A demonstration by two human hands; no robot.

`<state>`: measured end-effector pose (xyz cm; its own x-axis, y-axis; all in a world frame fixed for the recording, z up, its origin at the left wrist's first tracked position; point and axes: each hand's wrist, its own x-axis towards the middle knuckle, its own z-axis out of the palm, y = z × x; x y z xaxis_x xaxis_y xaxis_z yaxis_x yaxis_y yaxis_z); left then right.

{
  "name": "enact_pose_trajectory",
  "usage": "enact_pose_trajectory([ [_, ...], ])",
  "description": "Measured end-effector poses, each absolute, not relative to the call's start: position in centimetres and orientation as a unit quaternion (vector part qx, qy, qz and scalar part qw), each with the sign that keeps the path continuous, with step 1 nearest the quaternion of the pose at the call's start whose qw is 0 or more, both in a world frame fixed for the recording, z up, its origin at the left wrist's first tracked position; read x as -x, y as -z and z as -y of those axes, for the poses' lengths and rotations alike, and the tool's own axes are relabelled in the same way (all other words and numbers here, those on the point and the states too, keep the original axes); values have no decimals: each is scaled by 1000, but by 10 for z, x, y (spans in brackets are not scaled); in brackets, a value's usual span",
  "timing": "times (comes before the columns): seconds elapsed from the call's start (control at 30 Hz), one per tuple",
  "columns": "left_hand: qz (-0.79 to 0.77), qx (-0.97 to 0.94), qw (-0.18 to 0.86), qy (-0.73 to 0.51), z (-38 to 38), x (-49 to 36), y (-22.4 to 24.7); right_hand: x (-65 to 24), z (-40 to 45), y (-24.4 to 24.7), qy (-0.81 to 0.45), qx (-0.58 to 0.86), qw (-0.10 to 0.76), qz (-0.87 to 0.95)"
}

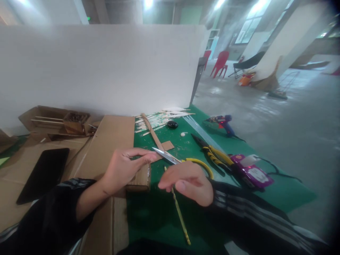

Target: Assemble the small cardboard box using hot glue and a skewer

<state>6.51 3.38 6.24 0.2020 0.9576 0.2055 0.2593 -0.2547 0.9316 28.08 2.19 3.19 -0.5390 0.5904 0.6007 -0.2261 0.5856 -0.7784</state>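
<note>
My left hand point(127, 166) has thumb and forefinger pinched together at the lower end of a long cardboard strip point(151, 129); what lies between the fingertips is too small to tell. Below it is a small cardboard box point(139, 179). My right hand point(186, 180) is curled beside yellow-handled scissors point(170, 157), whose blades point left towards my left fingertips. Whether its fingers hold anything is hidden. Under the right hand a yellow pencil point(180, 219) lies on the green mat point(148, 216). A small cardboard piece point(168, 145) rests behind the scissors.
Thin sticks point(154, 122), a black round object point(172, 124), pliers point(212, 152), a purple device point(252, 173) and a drill point(223, 122) are on the mat. A black phone point(44, 173) lies on cardboard at left. Behind stands a white panel point(101, 67).
</note>
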Motion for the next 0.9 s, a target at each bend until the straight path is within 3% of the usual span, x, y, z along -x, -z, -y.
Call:
enact_pose_trajectory([
  [0.2,-431,-678,386,-453,-29,-65,-63,-272,-25,-29,-190,110,440,871],
  [0.37,-398,-729,328,-449,-24,-65,-62,-270,-27,-27,-67,139,395,906],
  [0.67,-341,-768,329,-430,-17,-64,-71,-268,-27,-26,-20,160,381,910],
  [0.9,-230,-692,512,-454,-9,-69,-71,-269,-27,-25,-28,156,382,910],
])
